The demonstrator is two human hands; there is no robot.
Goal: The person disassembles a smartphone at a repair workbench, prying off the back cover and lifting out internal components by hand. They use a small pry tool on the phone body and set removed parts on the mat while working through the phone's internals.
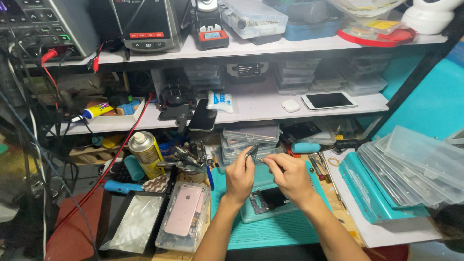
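On my near left a clear plastic box (183, 220) holds a pink phone (184, 209) lying face down, and just beside it, further left, a black tray (129, 222) holds a clear bag. Behind them I see a yellow spray can (145, 153) standing upright and a blue-handled tool (121, 186) lying flat. To my right, clear plastic lids (415, 166) are stacked across a teal case (374, 198). On the middle shelf a white-framed phone (329, 100) lies face up near a small white earbud case (290, 106), with a dark phone (203, 116) overhanging the shelf edge further left. A red cable (118, 152) hangs down on the left.
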